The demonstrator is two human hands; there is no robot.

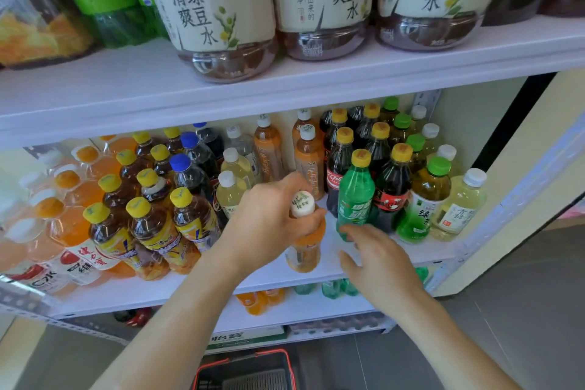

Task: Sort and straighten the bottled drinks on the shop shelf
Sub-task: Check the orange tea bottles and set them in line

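orange btl (304,250), white cap | upright | front of mid shelf (278,275), apart from rows

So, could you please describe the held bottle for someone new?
Look at the middle shelf, in the gap between the yellow-capped teas and the colas. The left hand grips an orange bottle there, alone at the front, its white cap printed green.

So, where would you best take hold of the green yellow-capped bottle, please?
Probably the green bottle by its narrow neck under the yellow cap, from the front: it stands upright, dark bottles crowd its sides, and no bottle stands in front.
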